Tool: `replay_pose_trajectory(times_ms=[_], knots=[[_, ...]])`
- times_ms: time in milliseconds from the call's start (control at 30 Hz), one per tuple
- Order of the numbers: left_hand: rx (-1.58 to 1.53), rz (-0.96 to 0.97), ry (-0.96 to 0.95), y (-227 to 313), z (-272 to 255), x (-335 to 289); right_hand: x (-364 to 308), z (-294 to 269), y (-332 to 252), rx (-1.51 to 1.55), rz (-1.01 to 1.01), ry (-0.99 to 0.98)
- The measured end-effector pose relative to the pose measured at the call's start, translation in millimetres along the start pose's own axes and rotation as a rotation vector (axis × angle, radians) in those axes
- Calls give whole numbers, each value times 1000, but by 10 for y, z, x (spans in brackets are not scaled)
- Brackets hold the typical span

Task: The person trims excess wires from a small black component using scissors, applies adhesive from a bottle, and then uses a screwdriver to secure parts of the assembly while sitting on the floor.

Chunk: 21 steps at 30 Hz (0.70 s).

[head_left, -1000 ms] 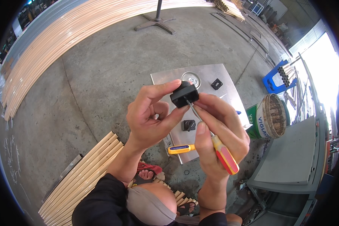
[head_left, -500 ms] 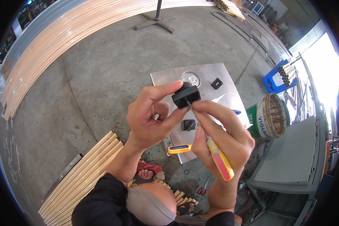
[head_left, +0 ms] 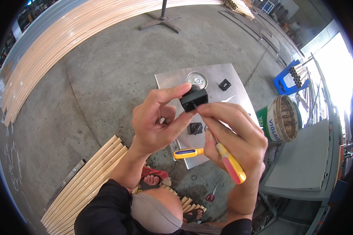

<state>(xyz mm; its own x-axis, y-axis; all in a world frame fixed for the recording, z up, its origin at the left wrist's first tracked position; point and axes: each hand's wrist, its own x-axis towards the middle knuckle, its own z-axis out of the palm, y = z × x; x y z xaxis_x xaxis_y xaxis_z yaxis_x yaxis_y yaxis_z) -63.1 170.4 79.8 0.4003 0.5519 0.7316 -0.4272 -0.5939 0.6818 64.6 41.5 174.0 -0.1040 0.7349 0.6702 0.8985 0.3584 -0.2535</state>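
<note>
My left hand (head_left: 151,123) pinches a small black plastic part (head_left: 195,100) with a blocky face and a rounder back, holding it up above a metal plate (head_left: 168,76). In my right hand (head_left: 243,133) is a screwdriver (head_left: 233,166) with a yellow and red handle. Its shaft runs between my fingers, and the tip meets the near face of the black part; whether it sits in a screw I cannot tell. Below the hands on the plate lie a black part with a knob (head_left: 195,128) and a second, yellow-handled tool (head_left: 187,153).
At the plate's far side are a round silver can (head_left: 197,79) and a small black square piece (head_left: 224,84). A dirty bucket (head_left: 282,119) and a grey metal cabinet (head_left: 298,160) stand right. Tan tubes (head_left: 84,184) lie left; red-handled scissors (head_left: 210,197) are on the floor.
My right hand has shifted slightly right, and its fingertips are closer to the black part, covering more of the screwdriver's shaft. The left hand keeps its hold nearly unmoved.
</note>
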Motion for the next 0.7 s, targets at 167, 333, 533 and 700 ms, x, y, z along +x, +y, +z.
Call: replay_pose_trajectory(times_ms=[167, 333, 533, 700], knots=[[-1, -10, -21, -22, 9, -11, 24, -60, 63, 36, -8, -53], [-9, -16, -42, -46, -3, -22, 10, -79, 141, 22, -64, -81], [-7, -24, -43, -55, 22, -53, -13, -88, 151, 36, -58, -107], [-30, -14, -32, -45, 21, -53, -14, -98, 67, 32, -1, -83]])
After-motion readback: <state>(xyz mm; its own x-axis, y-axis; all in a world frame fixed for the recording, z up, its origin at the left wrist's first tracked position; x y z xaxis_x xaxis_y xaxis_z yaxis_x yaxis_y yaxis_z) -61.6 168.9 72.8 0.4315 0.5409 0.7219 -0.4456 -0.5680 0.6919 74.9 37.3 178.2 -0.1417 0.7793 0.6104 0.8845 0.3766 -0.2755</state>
